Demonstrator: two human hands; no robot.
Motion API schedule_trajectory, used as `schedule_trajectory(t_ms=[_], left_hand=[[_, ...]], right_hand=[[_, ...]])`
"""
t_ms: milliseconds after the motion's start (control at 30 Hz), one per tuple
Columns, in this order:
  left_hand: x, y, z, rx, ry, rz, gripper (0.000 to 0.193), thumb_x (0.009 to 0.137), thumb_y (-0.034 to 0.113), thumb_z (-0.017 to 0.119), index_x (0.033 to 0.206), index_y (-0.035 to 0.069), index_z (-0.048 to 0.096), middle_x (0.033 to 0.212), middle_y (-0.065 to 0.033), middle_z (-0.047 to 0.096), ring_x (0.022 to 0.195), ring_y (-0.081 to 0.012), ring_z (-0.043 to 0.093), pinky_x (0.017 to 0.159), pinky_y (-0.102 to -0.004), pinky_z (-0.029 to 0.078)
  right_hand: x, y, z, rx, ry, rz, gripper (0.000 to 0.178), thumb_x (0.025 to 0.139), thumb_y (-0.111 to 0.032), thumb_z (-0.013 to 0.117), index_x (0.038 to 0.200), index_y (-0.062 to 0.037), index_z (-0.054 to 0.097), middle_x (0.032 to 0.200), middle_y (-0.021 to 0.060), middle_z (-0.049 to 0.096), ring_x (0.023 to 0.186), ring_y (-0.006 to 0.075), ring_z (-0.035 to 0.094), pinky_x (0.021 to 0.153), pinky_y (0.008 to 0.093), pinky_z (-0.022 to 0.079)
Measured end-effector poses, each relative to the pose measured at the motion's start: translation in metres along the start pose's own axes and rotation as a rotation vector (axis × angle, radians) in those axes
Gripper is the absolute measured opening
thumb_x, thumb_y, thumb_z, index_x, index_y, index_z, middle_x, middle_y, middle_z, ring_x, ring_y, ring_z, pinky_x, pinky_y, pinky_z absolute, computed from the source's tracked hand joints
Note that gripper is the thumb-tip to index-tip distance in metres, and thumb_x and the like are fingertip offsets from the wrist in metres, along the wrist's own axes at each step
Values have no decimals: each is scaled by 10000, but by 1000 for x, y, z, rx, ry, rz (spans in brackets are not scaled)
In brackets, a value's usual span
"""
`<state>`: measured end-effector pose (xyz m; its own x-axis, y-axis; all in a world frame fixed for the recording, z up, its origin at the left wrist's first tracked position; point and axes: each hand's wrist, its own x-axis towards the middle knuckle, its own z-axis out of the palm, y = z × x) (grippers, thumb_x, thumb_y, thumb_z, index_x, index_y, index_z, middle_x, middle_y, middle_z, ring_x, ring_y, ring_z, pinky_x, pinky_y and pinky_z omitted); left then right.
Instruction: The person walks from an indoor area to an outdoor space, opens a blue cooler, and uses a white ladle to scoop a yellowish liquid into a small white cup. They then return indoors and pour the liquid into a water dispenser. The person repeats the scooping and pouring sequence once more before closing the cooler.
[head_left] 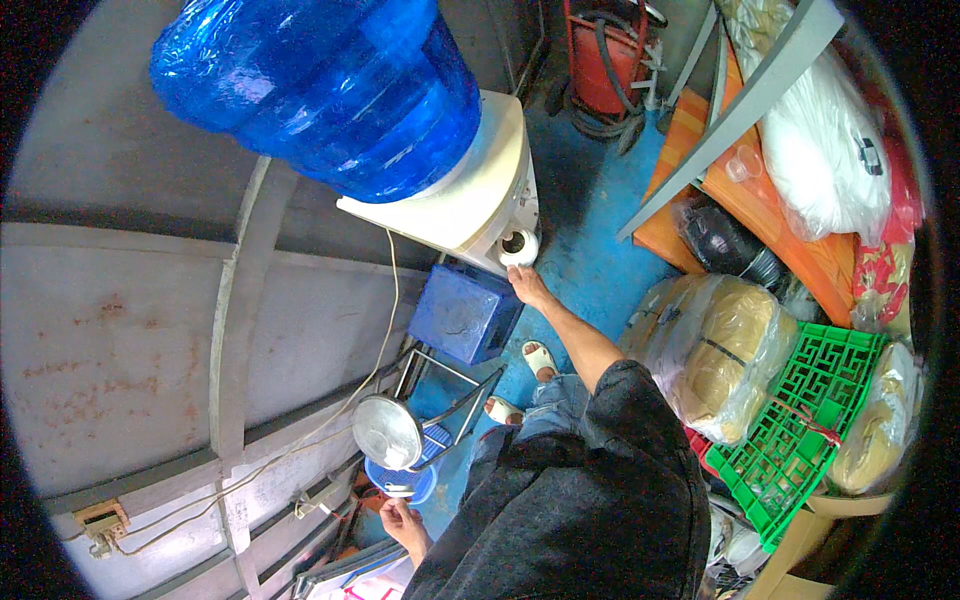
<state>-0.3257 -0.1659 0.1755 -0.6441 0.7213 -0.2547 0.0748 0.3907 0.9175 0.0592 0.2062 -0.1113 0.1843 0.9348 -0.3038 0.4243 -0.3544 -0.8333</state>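
On my feed from the head camera, I have the right hand (526, 284) stretched out and gripping a white cup (518, 258) by its near side, with the mouth facing up. The cup is at the front of the water dispenser (430, 222), below the big blue bottle (345, 100), and its inside looks dark; I can't make out a stream of water or how much is in it. I read the step in hand as filling the cup at the dispenser, or just setting it there for that. The left hand (402, 524) is low on the left, fingers bent, with a small white piece (399, 491) at its fingertips; from here I can't tell whether it is pinched or lies beyond them. Near it are a round stool (388, 432) and a blue basin (424, 485). For the next move, I'd want the cup kept level and lined up with the outlet, the right hand's grip steady, then an upright draw back so that nothing slops onto the blue floor (590, 262)
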Motion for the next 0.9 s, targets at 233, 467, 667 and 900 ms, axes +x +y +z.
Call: schedule_trajectory(t_ms=[233, 467, 667, 900], left_hand=[[-3, 3, -1, 36, 20, -39, 204, 1016, 215, 660, 992, 81, 508, 849, -42, 627, 533, -39, 425, 441, -200, 315], [-3, -2, -4, 43, 6, -32, 204, 1016, 213, 658, 992, 78, 508, 862, -54, 641, 530, -36, 428, 441, -196, 322], [-5, 0, -5, 49, 18, -47, 203, 1011, 212, 665, 995, 79, 512, 867, -55, 646, 529, -32, 428, 444, -191, 323], [-6, -4, -5, 18, 21, -42, 203, 1005, 214, 674, 1000, 84, 517, 868, -42, 647, 526, -28, 425, 444, -190, 320]], right_hand=[[-1, -4, -8, 13, -62, -45, 543, 1060, -404, 377, 1079, 65, 650, 1070, 346, 662, 1095, 512, 614, 970, 544, 471], [-3, -2, -8, 87, -70, -19, 521, 1055, -404, 406, 1101, 60, 638, 1077, 343, 657, 1100, 500, 611, 952, 537, 480], [-4, 0, -8, 91, -51, -6, 514, 1051, -401, 425, 1080, 67, 635, 1061, 351, 654, 1080, 508, 614, 940, 542, 483], [-3, 1, -9, 89, -82, 34, 553, 1044, -425, 415, 1044, 77, 645, 1042, 360, 659, 1073, 514, 619, 943, 531, 484]])
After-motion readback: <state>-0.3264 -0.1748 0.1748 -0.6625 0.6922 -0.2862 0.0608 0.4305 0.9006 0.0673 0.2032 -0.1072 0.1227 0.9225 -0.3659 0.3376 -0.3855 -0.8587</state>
